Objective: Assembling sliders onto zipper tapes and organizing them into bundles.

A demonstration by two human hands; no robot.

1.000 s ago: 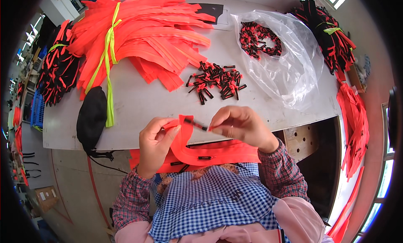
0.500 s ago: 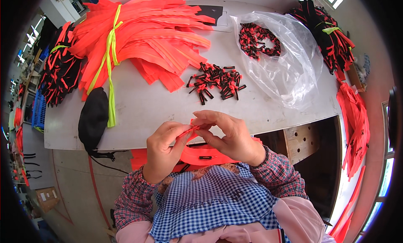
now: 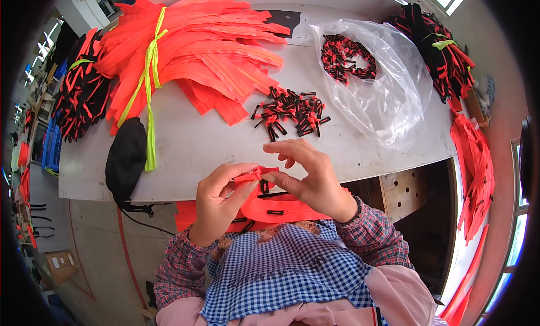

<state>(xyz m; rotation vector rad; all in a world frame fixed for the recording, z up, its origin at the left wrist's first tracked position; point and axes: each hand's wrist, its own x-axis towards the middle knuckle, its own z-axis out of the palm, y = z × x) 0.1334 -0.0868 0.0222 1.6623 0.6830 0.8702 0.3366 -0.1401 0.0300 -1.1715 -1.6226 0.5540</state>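
While pinching orange strip [image 3: 264, 205], both hands [image 3: 270, 185] meet.

left hand [image 3: 216, 199] and right hand [image 3: 309, 177] meet over the near table [image 3: 225, 146] edge, pinching orange fabric strip [image 3: 264, 205] between them | loose black-and-red small clips [image 3: 289, 112] behind hands | clear plastic bag [image 3: 382, 95] right of clips | tied orange strip bundle [image 3: 191, 50] behind-left | black pouch [image 3: 125, 160] left of hands
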